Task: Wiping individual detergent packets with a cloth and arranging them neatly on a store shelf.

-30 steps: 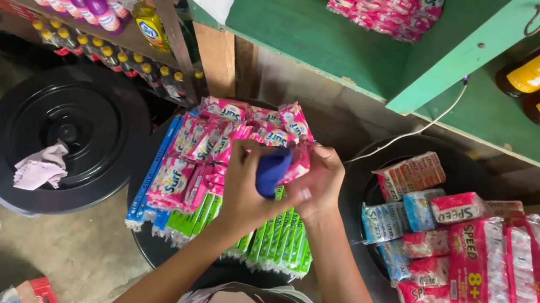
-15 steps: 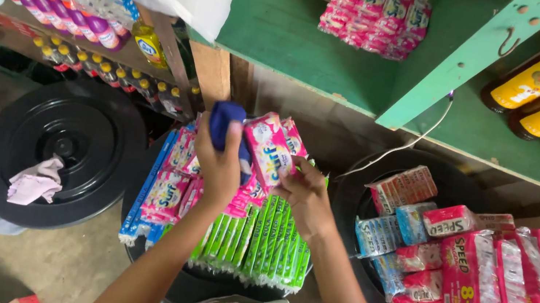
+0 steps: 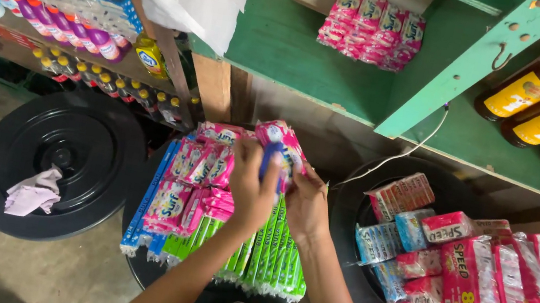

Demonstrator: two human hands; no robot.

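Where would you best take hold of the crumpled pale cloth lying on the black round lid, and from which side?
Pinch the cloth at its raised, bunched middle, coming straight down from above. It lies loose and flat on the black lid, with no stiff edge to hook, and its folds stand up highest there. Both hands, left and right, are busy at the pink sachets.

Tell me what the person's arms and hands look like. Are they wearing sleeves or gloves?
No gloves and no sleeves show. Both forearms are bare from the bottom of the picture up to the wrists, and the left hand and right hand are bare too. I see no watch, bracelet or ring on them. The fingers are partly hidden, so small rings cannot be ruled out.
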